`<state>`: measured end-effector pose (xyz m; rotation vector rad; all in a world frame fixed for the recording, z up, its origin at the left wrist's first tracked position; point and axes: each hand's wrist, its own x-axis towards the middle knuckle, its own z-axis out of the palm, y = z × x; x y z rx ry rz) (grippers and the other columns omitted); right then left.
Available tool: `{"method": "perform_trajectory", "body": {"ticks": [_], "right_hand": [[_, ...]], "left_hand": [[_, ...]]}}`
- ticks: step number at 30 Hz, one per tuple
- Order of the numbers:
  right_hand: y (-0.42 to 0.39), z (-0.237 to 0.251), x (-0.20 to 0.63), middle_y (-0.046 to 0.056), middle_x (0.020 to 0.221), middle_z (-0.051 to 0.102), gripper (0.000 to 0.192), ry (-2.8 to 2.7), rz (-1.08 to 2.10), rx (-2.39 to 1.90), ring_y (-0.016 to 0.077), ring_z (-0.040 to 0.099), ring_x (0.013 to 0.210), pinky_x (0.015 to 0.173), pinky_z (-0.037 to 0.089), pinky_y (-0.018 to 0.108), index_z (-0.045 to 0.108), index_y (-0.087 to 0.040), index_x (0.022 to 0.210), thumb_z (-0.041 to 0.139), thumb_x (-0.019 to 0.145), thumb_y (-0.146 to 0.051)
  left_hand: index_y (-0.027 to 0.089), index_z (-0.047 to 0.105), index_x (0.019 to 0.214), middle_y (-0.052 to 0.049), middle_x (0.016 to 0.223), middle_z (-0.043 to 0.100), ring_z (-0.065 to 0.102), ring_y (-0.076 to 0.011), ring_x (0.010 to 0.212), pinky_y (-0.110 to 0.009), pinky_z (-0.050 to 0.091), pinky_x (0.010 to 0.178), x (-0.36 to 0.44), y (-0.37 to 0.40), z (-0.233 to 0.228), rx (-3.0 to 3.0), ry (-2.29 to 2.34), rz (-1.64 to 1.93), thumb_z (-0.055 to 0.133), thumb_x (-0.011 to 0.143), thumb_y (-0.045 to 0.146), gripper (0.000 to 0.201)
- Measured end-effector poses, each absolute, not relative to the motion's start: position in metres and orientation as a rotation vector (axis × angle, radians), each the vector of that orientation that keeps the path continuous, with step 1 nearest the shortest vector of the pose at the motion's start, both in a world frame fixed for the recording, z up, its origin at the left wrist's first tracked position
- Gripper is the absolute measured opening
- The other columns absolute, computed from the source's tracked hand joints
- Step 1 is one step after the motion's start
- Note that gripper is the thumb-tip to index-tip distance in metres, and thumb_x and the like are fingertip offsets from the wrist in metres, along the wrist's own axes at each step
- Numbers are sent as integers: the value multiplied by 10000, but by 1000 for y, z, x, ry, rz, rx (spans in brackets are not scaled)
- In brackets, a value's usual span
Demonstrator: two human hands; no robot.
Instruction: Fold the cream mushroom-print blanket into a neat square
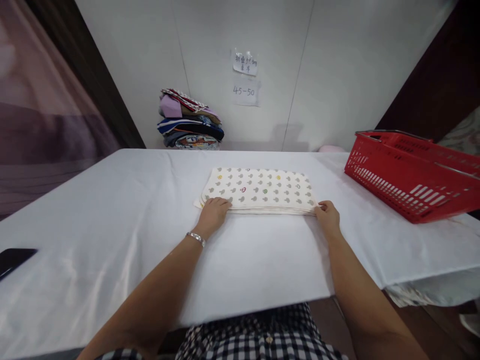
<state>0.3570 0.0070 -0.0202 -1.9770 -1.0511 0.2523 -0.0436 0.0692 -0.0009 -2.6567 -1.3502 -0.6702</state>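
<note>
A folded cream cloth (258, 187) printed with small grey, red, green and yellow mushrooms lies flat, its long side facing me. Several layers show along its near edge, and at the left end the layers stick out unevenly. My left hand (214, 214), a silver bracelet on its wrist, grips the near left corner with bent fingers on top. At the near right corner, my right hand (328, 218) pinches the cloth's edge between thumb and fingers.
A white-covered table (112, 225) spreads beneath the cloth. To the right stands a red plastic basket (408, 175). A pile of folded fabrics (191, 122) sits by the back wall, below and left of paper notes (246, 91). A dark phone-like object (15, 260) lies at the left edge.
</note>
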Motion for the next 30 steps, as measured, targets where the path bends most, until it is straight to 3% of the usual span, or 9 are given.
{"method": "perform_trajectory", "body": {"ticks": [9,13,16,21,30], "right_hand": [[6,-17,357,32,820,629,324,-1111,152,-2098,176,532,675,624,382,292,577,-212,1010,496,743,-378],[6,-11,346,93,1063,597,327,-1331,-177,-1933,230,528,938,806,414,364,595,-190,1056,447,811,-348],[7,-8,326,75,1062,615,270,-1635,-193,-1629,234,510,1028,921,387,402,634,-217,1004,435,858,-326],[13,-9,295,55,1032,647,240,-1898,13,-1448,230,542,994,890,416,404,656,-246,1014,469,883,-319],[30,-17,292,62,1031,652,256,-2090,-54,-1588,240,534,944,843,405,395,682,-239,1026,465,901,-294]], "left_hand": [[200,664,975,-90,1020,658,564,-253,1002,-450,399,905,-31,63,2,-2641,-1363,-687,453,805,112,285],[207,640,1022,-87,1080,632,547,-251,1038,-443,385,925,-7,58,7,-2717,-1272,-732,511,841,206,223],[212,641,987,-76,1041,634,546,-235,1009,-423,393,899,19,57,9,-2799,-1217,-729,484,886,234,188],[208,642,940,-63,988,624,540,-216,963,-382,405,855,48,65,2,-2854,-1193,-700,489,896,221,161],[204,656,942,-45,942,630,534,-198,895,-360,411,807,51,76,-8,-2899,-1278,-772,460,925,294,217]]}}
